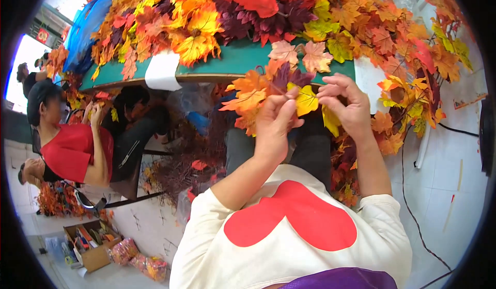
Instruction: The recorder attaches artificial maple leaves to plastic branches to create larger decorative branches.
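Note:
My left hand (275, 124) is closed, thumb against fingers, on a spray of artificial maple leaves (251, 93) in orange and dark purple. A yellow leaf (307, 101) stands out from this spray between my two hands. My right hand (351, 103) pinches at the yellow leaf's right side with thumb and forefinger, the other fingers curled above. Another yellow leaf (330, 121) hangs below my right fingertips. Just beyond the hands, two pale pink leaves (316, 56) lie at the edge of the green table (217, 61). The stems inside my left grip are mostly hidden.
Heaped artificial leaves (258, 4) cover the table top. More leafy sprays (398, 97) hang at the right. A person in a red shirt (77, 149) sits at the left, handling leaves. An open cardboard box (93, 245) stands on the floor; a dark cable (413, 214) runs along the right.

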A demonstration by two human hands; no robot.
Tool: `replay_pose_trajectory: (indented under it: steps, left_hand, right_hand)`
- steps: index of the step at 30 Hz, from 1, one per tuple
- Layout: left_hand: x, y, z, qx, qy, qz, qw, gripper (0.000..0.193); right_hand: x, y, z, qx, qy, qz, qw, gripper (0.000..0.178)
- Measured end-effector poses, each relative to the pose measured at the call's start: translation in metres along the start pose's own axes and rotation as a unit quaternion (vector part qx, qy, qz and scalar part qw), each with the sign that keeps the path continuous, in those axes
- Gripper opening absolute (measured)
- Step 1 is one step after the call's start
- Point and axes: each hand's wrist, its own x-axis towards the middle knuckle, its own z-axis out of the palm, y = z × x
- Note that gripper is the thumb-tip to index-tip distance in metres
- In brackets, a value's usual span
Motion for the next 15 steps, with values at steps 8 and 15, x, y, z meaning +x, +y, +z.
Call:
replay_pose_trajectory:
  steps: [8, 15]
  left_hand:
    - [-0.004, -0.022, -0.006, -0.078, 0.005, -0.091, 0.993, 0.01]
    - [-0.008, -0.014, -0.002, -0.102, 0.016, -0.12, 0.987, 0.01]
  right_hand:
    - [-0.021, 0.01, 0.046, 0.07, 0.073, -0.014, 0.995, 0.011]
    - [-0.026, 0.012, 0.051, 0.028, 0.1, -0.038, 0.994, 0.015]
